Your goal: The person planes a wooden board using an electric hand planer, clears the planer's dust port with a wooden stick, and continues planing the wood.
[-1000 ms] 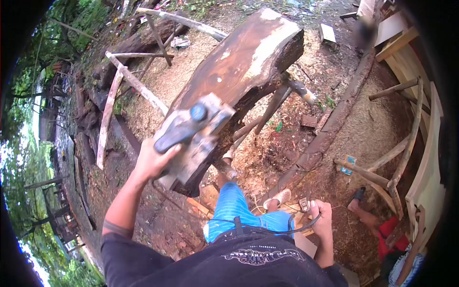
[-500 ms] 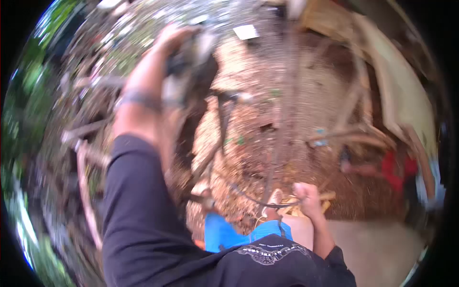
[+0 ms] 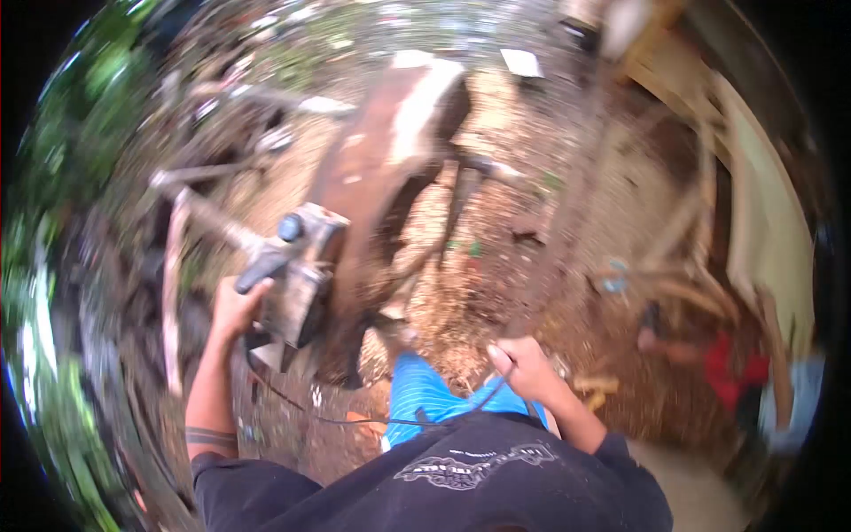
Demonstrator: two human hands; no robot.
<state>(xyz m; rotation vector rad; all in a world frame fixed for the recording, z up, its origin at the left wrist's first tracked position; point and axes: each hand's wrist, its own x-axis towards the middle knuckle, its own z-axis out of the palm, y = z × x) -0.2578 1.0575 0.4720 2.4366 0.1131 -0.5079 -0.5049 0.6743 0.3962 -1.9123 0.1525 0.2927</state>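
An electric hand planer [image 3: 301, 288] with a grey metal body and a dark knob is at the near left part of a thick brown wooden slab [image 3: 368, 168]. My left hand [image 3: 234, 309] is closed round the planer's dark rear handle. From the tool, a black power cord [image 3: 306, 412] runs across in front of my body to my right hand [image 3: 529, 368]. That hand is a closed fist around the cord, held off to the right of the slab. Blur hides whether the planer's sole touches the wood.
Wooden poles [image 3: 199, 208] prop up around the slab. Wood shavings [image 3: 439, 301] cover the ground. On the right are a pale board [image 3: 771, 204], a leaning branch [image 3: 678, 275] and a person in red [image 3: 731, 363]. Yellowish wood pieces [image 3: 596, 388] lie near my feet.
My left hand has come back from the slab's far end to its near left part with the planer. My right hand, still on the cord, has shifted slightly left. The view has turned.
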